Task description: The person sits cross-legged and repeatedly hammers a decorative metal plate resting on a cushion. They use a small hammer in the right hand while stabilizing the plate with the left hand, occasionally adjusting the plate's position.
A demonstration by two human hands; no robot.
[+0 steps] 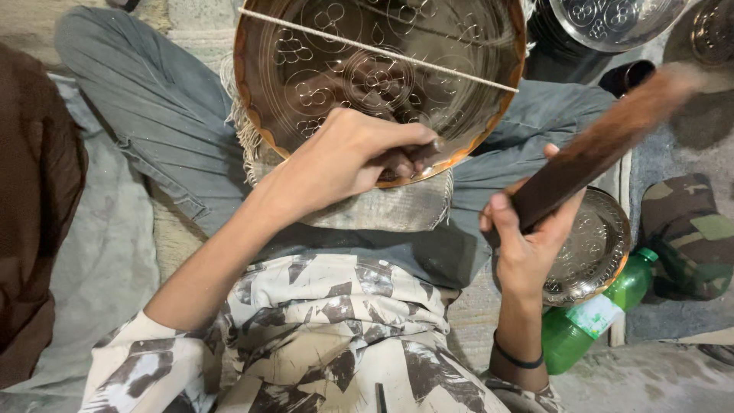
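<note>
The left hand (348,157) pinches a small chisel (417,153) on the engraved copper plate (306,76); right of the plate, the right hand (527,237) grips a raised wooden mallet (604,145), seemingly mid-engraving.

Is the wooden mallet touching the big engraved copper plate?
Apart. The head view shows the wooden mallet raised in the right hand, clear of the copper plate.

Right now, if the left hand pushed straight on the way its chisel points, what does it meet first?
The left hand holds a small chisel aimed at the engraved copper plate; its tip looks already at the plate's lower rim, so the plate comes first. Actual contact is unclear from this angle.
</note>
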